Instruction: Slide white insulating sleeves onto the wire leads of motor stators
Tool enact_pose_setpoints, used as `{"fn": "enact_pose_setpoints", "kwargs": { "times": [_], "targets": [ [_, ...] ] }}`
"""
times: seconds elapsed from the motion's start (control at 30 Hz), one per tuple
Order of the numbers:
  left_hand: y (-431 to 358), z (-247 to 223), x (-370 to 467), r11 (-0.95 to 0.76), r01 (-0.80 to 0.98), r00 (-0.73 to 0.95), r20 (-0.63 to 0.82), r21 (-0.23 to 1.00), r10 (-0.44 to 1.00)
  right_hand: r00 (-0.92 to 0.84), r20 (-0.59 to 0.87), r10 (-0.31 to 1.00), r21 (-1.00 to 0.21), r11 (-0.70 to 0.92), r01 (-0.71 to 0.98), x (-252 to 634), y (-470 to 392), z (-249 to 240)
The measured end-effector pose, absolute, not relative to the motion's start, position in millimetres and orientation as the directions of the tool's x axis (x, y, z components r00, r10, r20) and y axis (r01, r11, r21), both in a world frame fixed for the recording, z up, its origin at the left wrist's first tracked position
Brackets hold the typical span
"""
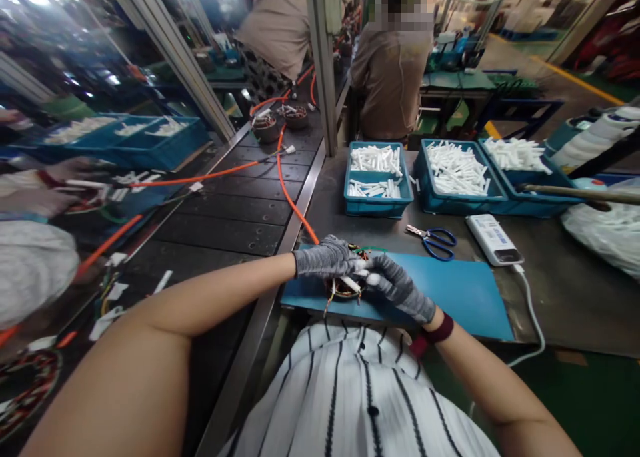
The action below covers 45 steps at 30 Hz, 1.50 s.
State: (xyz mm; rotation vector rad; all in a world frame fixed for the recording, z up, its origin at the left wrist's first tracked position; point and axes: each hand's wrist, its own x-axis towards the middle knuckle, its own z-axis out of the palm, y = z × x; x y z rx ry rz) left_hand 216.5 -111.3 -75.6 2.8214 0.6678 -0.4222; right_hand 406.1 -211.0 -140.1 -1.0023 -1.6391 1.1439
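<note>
Coil (344, 289) partly covered by both hands on mat (450, 290); tubes (455, 167) stocked in bins.
Left hand (330, 257) and right hand (400, 285) set together over coil, fingers bent; what is gripped can't be told. Split bin (376, 207): both halves loaded with tubes. Middle bin (453, 205) heaped full, right bin (545, 207) heaped at rear. Clear bag (605, 233) beside it filled with white pieces.

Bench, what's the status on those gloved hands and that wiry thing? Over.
Left hand and right hand both at wired coil. Coil on blue mat, partly hidden by hands. Scissors lie apart.
</note>
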Motion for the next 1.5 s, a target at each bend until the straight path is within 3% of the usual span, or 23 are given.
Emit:
{"fn": "enact_pose_setpoints", "kwargs": {
  "times": [0.1, 0.3, 0.47, 0.6, 0.77, 0.87, 1.03, 1.13, 1.23, 1.37, 1.5],
  "targets": [
    [-106, -76, 207, -0.844, 0.529, 0.831, -0.255, 0.087, 0.495, -0.418, 0.017, 0.908, -0.999, 0.027, 0.02, 401, -194, -122],
    [-116, -78, 191, -0.837, 0.545, 0.812, -0.22, -0.05, 0.541, -0.431, -0.001, 0.902, -0.993, 0.05, 0.107, 401, -185, -108],
    [-118, -71, 193, -0.884, 0.466, 0.862, -0.24, 0.031, 0.446, -0.472, 0.004, 0.882, -0.998, 0.035, 0.055, 412, -197, -117],
    [-114, -70, 199, -0.881, 0.472, 0.857, -0.254, 0.037, 0.448, -0.422, -0.005, 0.907, -0.997, 0.027, 0.069, 420, -200, -125],
    [-103, -78, 196, -0.867, 0.454, 0.877, -0.275, 0.206, 0.394, -0.466, -0.067, 0.882, -0.996, -0.032, 0.082, 421, -200, -125],
    [-107, -76, 200, -0.856, 0.475, 0.863, -0.302, 0.206, 0.406, -0.443, -0.048, 0.895, -0.986, 0.029, 0.166, 412, -199, -121],
    [-132, -60, 216, -0.815, 0.577, 0.776, -0.271, -0.061, 0.57, -0.36, -0.023, 0.933, -0.944, 0.099, 0.316, 399, -200, -120],
    [-135, -56, 206, -0.811, 0.581, 0.8, -0.232, 0.074, 0.553, -0.366, -0.016, 0.93, -0.962, 0.085, 0.258, 404, -207, -121],
    [-131, -66, 181, -0.794, 0.564, 0.825, -0.12, 0.227, 0.552, -0.249, 0.137, 0.959, -0.918, 0.218, 0.331, 402, -211, -118],
    [-130, -82, 161, -0.761, 0.61, 0.792, -0.153, 0.222, 0.591, -0.43, 0.334, 0.839, -0.728, 0.52, 0.448, 388, -201, -115],
    [-130, -89, 158, -0.717, 0.659, 0.751, -0.147, 0.229, 0.644, -0.433, 0.455, 0.778, -0.567, 0.628, 0.533, 395, -199, -129]
  ]
}}
